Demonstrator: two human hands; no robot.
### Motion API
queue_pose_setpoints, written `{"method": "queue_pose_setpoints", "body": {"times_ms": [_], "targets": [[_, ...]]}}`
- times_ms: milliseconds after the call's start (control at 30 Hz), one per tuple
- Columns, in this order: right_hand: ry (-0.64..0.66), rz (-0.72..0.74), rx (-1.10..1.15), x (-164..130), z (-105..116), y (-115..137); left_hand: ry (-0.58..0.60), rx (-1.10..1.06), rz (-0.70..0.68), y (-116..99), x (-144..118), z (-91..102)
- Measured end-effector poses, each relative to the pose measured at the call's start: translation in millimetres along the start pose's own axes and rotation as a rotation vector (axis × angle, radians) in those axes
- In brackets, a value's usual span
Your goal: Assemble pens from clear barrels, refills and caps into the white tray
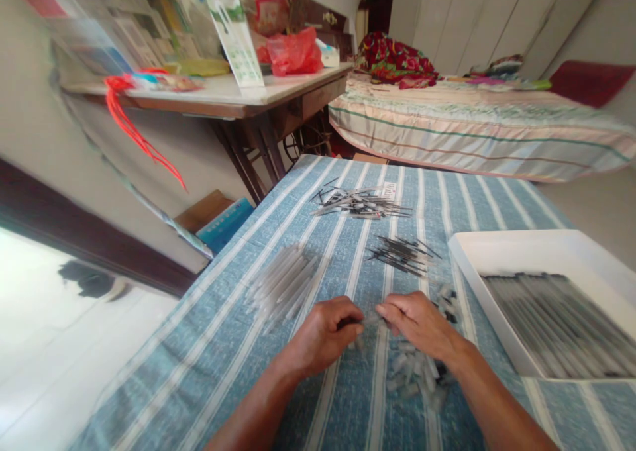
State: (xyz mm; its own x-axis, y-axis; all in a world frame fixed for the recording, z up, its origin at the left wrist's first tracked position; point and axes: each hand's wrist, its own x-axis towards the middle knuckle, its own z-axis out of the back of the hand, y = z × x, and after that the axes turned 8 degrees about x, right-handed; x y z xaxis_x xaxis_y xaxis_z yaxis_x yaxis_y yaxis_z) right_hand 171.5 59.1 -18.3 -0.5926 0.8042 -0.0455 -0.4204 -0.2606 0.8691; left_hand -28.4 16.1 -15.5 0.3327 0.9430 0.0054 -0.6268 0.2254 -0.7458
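My left hand (328, 332) is closed, thumb and fingers curled together above the striped cloth. Close to its right, my right hand (422, 325) is closed in a pinch. A small translucent piece (371, 320) shows blurred between the fingertips; I cannot tell which hand grips it. Beneath my right hand lies a pile of short clear and dark pen caps (415, 371), with more caps (448, 302) just beyond. Clear pen barrels (285, 282) lie in a bundle beyond my left hand. Thin black pen refills (402, 253) are heaped ahead of my right hand.
A white tray (517, 247) at the right holds a row of dark-topped pens (556, 318). Farther back on the table lies a mixed heap of refills and thin parts (362, 202). A wooden desk (298, 97) and a bed (472, 126) stand behind.
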Motion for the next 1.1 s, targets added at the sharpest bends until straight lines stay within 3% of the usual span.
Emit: {"method": "queue_pose_setpoints", "body": {"times_ms": [900,1100], "targets": [[0.005,-0.05,0.103,-0.9,3.0,0.2,0.005,0.026,-0.016,-2.1,0.8,-1.6],[0.002,-0.048,0.106,1.9,1.9,0.8,0.018,0.113,-0.029,-4.6,2.1,0.9]]}}
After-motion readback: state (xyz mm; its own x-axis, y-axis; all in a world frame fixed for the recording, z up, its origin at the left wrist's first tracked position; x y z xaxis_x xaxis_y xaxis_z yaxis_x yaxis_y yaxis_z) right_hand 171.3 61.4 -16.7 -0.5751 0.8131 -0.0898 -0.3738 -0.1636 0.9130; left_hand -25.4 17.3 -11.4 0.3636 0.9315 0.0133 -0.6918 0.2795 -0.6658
